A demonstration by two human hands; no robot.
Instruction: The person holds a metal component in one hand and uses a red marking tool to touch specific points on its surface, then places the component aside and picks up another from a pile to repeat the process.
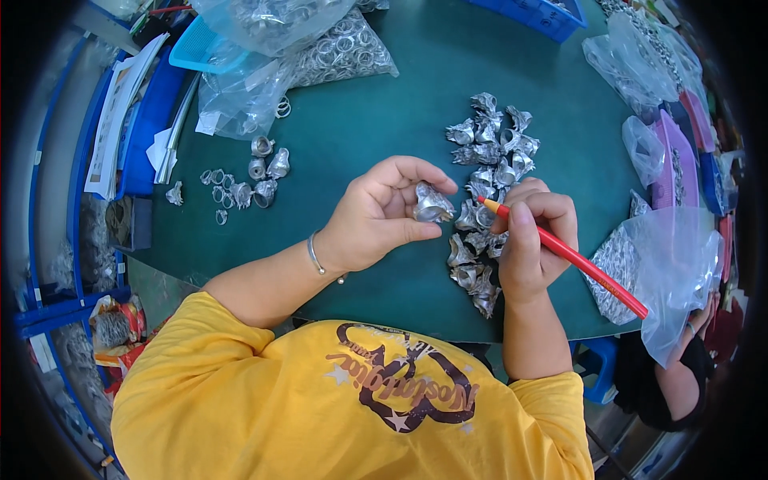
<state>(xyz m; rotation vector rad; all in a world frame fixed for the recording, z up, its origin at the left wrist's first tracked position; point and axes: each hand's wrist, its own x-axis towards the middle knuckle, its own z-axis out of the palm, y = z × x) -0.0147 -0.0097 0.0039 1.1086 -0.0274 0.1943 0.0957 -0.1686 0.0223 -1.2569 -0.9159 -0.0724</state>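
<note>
Parts pile (pixel 482 178) on table (pixel 376 112), right of centre; loose rings (pixel 218 194) left, ring bag (pixel 346 53) behind them; bin (pixel 550 32) at far edge.

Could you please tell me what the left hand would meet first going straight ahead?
Probably the cluster of irregular silver metal castings; height is unclear, so the left hand might pass above them.

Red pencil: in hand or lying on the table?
In hand: the right hand grips the red pencil, both ends jutting clear of the grip.

Blue-framed shelving (pixel 60 314) stands left of a green table (pixel 376 120).
</note>
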